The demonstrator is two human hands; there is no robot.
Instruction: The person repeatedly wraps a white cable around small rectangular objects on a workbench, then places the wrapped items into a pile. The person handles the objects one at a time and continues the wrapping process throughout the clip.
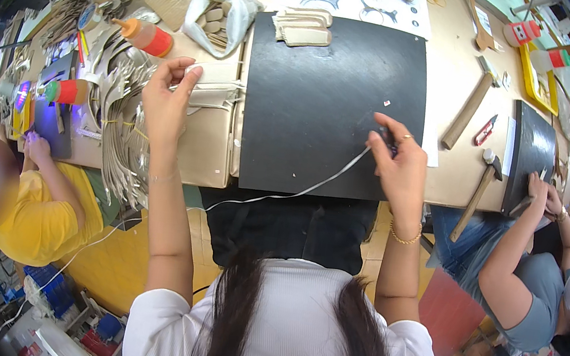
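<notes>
While the left hand (172,95) pinches the near end of a stack of pale strips (219,79) just left of a black mat (315,110), the right hand (400,163) hangs over the mat's right half. Its fingers are curled narrow at the end of a white cord (312,192); a small dark thing also shows there, too covered to make out. The cord sags across the mat's front edge and trails off toward the lower left.

The mat, dark and faintly scuffed, lies on a tan table (453,189). A small pile of pale rounded pieces (305,28) sits at its far left corner, beside an open plastic bag (194,22) of similar pieces. An orange-tipped bottle (148,37) and a fanned bundle of strips (122,131) lie farther left. To the right are two hammers (468,110), a red cutter (485,131) and a yellow tray (549,105).

In the crowded room, a person in yellow (50,212) works at the left and another in grey (535,297) at the right. Below, a yellow floor (105,262) runs toward a blue crate (55,292).
</notes>
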